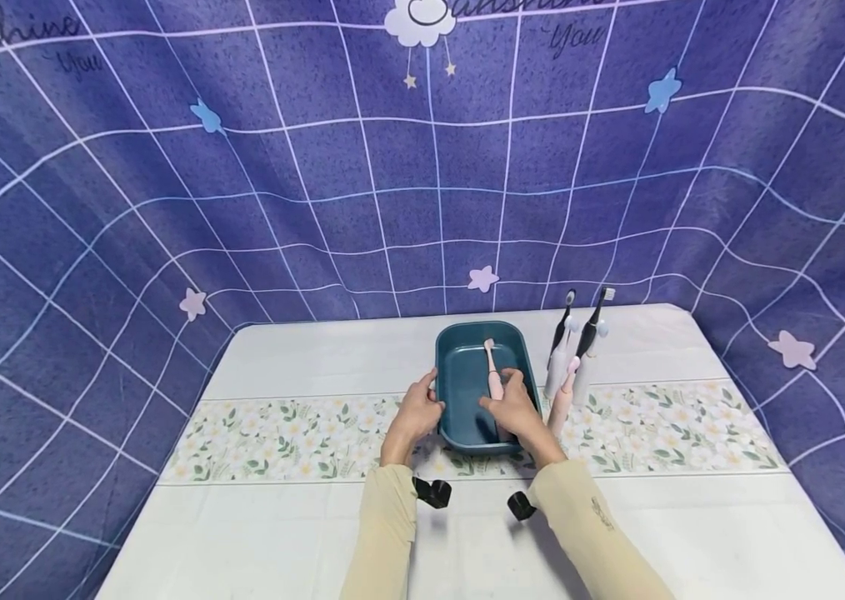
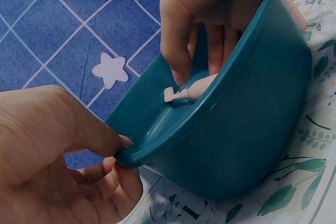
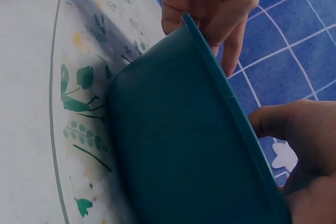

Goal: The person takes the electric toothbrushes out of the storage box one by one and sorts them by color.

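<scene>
A dark teal rectangular plastic basin (image 1: 463, 375) stands on the table. My left hand (image 1: 418, 410) pinches its left rim, thumb inside and fingers outside, as the left wrist view shows. Inside the basin lies a pink electric toothbrush (image 1: 495, 385), its head toward the far wall. My right hand (image 1: 518, 412) reaches over the right rim and holds the toothbrush by its handle, thumb on one side and fingers on the other. In the right wrist view the basin's wall (image 3: 168, 129) hides the toothbrush.
Right of the basin, several electric toothbrushes stand upright close together: a pink one (image 1: 561, 402) in front, black ones (image 1: 589, 333) and white ones (image 1: 557, 367) behind. A floral band (image 1: 265, 437) crosses the white tablecloth. A blue-purple gridded curtain (image 1: 362, 208) hangs behind the table.
</scene>
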A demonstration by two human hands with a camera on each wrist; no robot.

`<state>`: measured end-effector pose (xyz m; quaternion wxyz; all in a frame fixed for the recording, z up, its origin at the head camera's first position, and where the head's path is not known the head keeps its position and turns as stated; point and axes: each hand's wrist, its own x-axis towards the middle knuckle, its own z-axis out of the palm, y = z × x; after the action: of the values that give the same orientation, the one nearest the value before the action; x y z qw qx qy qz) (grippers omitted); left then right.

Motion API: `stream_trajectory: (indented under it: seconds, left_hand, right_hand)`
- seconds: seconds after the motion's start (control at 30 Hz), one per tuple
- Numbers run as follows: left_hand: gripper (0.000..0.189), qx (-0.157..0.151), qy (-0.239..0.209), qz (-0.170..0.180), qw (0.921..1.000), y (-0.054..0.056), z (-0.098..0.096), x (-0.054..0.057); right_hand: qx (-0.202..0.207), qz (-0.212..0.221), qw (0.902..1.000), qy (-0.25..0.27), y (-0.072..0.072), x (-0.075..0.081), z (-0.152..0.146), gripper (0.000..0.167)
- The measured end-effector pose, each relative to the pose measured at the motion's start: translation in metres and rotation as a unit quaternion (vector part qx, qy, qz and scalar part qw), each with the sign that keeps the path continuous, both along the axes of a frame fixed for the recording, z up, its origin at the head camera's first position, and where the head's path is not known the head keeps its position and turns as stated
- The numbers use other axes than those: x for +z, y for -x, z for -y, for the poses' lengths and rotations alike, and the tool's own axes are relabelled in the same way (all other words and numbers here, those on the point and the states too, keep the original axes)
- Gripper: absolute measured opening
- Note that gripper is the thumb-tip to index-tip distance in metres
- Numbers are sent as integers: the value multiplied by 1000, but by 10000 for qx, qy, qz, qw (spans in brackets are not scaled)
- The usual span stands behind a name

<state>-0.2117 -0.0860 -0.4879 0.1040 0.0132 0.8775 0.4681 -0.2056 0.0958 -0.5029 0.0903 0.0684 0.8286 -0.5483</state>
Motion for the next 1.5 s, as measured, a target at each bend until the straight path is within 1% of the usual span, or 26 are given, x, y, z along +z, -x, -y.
stream_trajectory:
  seconds: [0.13,0.3,0.5,0.6,0.73,0.87,0.97,1.07,1.17,1.23,1.43,1.5]
  left_hand:
    - [64,-1,-4,-2,10000,1,0,0]
    - [64,5,25,6,10000,1,-1,1]
    - [65,13,28,52,10000,1,0,2]
    - [64,8,56,38,10000,1,0,2]
    - [64,18,81,10,10000,1,0,1]
    - [63,20,74,-13,10000,1,0,1]
    - [63,16,69,-35,10000,1,1,1]
    - [64,23,120,-75,9999,1,1,1]
    - [64,68,123,-75,9999,1,1,1]
    - [64,53,78,-61,9999,1,1,0]
    - [64,-10,18,44,10000,1,1,0]
    - [64,2,20,74,10000,1,1,0]
  right_hand:
    - [-13,210,9990,406,6,-3,0,75]
    - [-136,357,9966,733,12,-7,2,68]
    - [-140,376,9937,1049,15,-8,4,65]
    - [-143,423,9891,1406,17,-10,6,62]
    - [-124,511,9793,1957,18,-11,11,57]
    - [108,622,9774,2017,17,-10,18,54]
    - [276,667,9780,1960,17,-10,23,55]
    - [342,557,9823,1758,16,-11,29,59]
    - [385,469,9875,1452,17,-12,32,64]
    - [416,475,9887,1356,18,-13,34,65]
    - [636,410,9876,1378,17,-13,34,57]
    - [651,397,9873,1390,17,-12,34,55]
